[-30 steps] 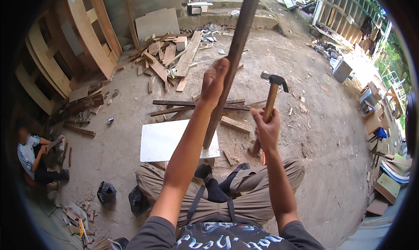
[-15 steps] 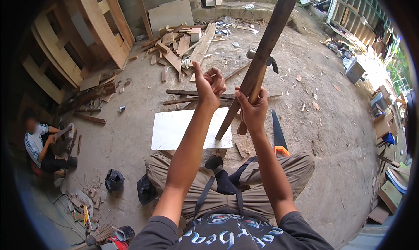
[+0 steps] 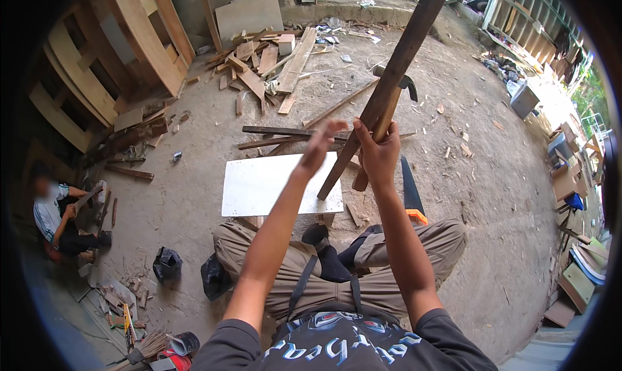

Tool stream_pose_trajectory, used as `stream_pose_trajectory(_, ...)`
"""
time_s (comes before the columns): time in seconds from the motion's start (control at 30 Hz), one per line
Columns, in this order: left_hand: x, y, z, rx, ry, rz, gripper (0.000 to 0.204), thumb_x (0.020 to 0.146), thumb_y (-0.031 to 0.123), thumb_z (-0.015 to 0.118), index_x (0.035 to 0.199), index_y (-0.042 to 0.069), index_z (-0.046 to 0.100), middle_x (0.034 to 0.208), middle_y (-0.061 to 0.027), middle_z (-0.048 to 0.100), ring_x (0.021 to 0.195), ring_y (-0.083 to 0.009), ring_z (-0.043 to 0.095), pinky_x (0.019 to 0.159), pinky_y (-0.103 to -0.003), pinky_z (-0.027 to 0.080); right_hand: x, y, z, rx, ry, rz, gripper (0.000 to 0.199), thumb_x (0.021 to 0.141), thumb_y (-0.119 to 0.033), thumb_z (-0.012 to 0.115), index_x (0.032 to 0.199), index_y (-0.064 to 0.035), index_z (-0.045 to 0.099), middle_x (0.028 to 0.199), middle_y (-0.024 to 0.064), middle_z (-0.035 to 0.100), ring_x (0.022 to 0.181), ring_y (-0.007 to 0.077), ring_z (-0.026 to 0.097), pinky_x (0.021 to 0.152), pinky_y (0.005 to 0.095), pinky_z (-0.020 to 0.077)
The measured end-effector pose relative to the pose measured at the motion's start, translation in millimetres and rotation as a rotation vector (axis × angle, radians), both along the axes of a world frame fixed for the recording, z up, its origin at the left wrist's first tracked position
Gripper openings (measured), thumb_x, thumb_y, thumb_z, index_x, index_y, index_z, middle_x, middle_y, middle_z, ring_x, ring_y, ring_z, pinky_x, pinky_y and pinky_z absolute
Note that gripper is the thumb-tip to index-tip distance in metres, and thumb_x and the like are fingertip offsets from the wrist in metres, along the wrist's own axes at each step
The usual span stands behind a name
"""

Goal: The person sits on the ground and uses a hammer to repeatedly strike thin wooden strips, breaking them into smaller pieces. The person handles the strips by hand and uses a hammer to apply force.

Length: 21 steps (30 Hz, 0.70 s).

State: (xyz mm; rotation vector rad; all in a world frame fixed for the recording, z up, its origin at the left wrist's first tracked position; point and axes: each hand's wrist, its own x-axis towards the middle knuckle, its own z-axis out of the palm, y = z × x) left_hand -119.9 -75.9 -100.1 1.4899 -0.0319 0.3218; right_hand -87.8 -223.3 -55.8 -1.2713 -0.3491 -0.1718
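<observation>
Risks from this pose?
1. The right hand alone grips both the long wooden stick and the hammer; the left hand is open beside them, so either might slip.
2. The stick's lower end hangs over the white board and the crossed legs; a drop could hit them.
3. A handsaw lies by the right knee, close to any shift.

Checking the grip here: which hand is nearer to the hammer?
Right. The right hand is wrapped around the hammer handle together with the long wooden stick. The left hand is open beside the stick, apart from the hammer.
</observation>
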Motion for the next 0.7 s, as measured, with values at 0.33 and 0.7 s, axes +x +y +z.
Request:
stream_pose_trajectory(0.33, -15, -6, -44, 0.474, -0.097, 0.455, 0.051, 0.093, 0.053, 0.066, 0.109, 0.006, 0.055, 0.066, -0.0092, 0.064, 0.060, -0.0192, 0.064, 0.057, -0.036, 0.047, 8, -27, -10, -0.220, 0.077, -0.013, 0.040, 0.088, -0.030, 0.081, 0.100, -0.0018, 0.056, 0.064, -0.0028, 0.053, 0.044, 0.0042, 0.046, 0.038, 0.0226, 0.0364)
stream_pose_trajectory(0.7, -45, 85, -95, 0.931, 0.654, -0.063, 0.060, 0.095, 0.057, 0.059, 0.085, -0.001, 0.068, 0.067, -0.0087, 0.062, 0.057, -0.0168, 0.060, 0.053, -0.033, 0.052, -19, -104, -188, -0.355, 0.633, 0.023, 0.032, 0.099, -0.033, 0.064, 0.084, -0.0058, 0.055, 0.062, -0.0014, 0.050, 0.043, 0.0083, 0.047, 0.038, 0.0263, 0.0389)
